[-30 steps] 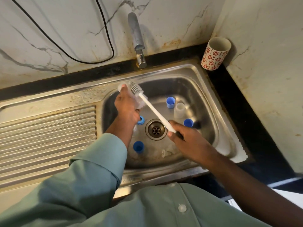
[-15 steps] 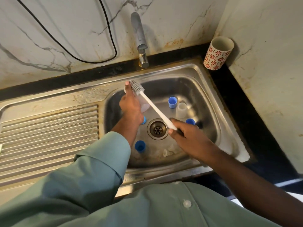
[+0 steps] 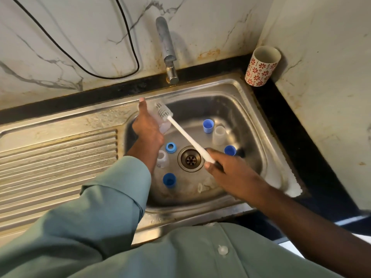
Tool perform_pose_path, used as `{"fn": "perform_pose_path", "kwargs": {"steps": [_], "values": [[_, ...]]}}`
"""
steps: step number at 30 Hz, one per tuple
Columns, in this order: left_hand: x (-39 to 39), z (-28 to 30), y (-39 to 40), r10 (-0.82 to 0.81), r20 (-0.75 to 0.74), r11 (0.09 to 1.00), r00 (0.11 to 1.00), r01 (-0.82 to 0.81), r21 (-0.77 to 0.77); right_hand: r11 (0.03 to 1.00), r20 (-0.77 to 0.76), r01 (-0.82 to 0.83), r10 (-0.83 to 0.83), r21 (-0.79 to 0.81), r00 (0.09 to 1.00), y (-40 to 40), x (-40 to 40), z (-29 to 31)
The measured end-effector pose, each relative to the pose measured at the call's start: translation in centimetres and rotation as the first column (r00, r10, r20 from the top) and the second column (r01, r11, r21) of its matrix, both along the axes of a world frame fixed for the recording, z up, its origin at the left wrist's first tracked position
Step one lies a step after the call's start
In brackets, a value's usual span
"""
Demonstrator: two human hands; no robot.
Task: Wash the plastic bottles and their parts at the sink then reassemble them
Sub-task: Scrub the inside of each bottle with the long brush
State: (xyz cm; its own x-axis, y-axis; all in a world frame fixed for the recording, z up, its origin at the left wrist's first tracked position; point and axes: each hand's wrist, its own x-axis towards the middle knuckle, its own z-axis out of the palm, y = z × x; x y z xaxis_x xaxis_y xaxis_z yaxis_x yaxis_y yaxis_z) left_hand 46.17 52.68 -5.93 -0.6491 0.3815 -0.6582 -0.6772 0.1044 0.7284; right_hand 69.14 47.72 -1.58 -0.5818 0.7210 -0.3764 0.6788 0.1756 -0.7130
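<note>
The right hand (image 3: 226, 169) is curled around the handle of the brush (image 3: 186, 137), whose white shaft runs up and left over the drain (image 3: 189, 159) to the bristle head, pressed against the clear bottle (image 3: 160, 122). The left hand (image 3: 146, 127) grips that bottle above the basin's back-left corner, thumb up at its far end. Loose parts sit on the floor of the sink (image 3: 267, 149): blue caps (image 3: 169, 179) near and far, a blue ring (image 3: 170, 147), clear pieces. Beyond, the tap (image 3: 167, 51), a cable (image 3: 128, 39) on the marble wall, a patterned cup (image 3: 261, 66) in the corner. Much of the bottle hides behind the left hand.
</note>
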Motion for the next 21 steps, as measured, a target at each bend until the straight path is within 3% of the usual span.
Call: {"fn": "perform_pose_path", "kwargs": {"steps": [4, 6, 11, 16, 21], "values": [[0.8, -0.4, -0.7, -0.12, -0.174, 0.993, 0.977, 0.117, -0.026, 0.976, -0.128, 0.136, -0.158, -0.168, 0.979, -0.5, -0.3, -0.1], [2.2, -0.5, -0.7, -0.174, -0.158, 0.985, 0.972, 0.173, -0.017, 0.955, -0.168, 0.193, -0.233, -0.223, 0.958, 0.2, -1.4, -0.3], [-0.4, -0.1, -0.3, 0.033, -0.099, 0.999, 0.995, -0.031, 0.022, 0.971, -0.163, 0.088, -0.126, -0.222, 0.979, -1.2, 0.9, 0.3], [2.5, -1.0, -0.9, -0.244, -0.074, 0.968, 0.967, 0.239, -0.07, 0.942, -0.18, 0.195, -0.249, -0.275, 0.952, 0.4, -0.9, -0.2], [0.3, -0.5, -0.8, -0.046, -0.048, 0.995, 0.998, 0.042, -0.087, 0.948, -0.152, 0.102, -0.154, -0.302, 0.976, -0.5, 1.4, 0.0]]}}
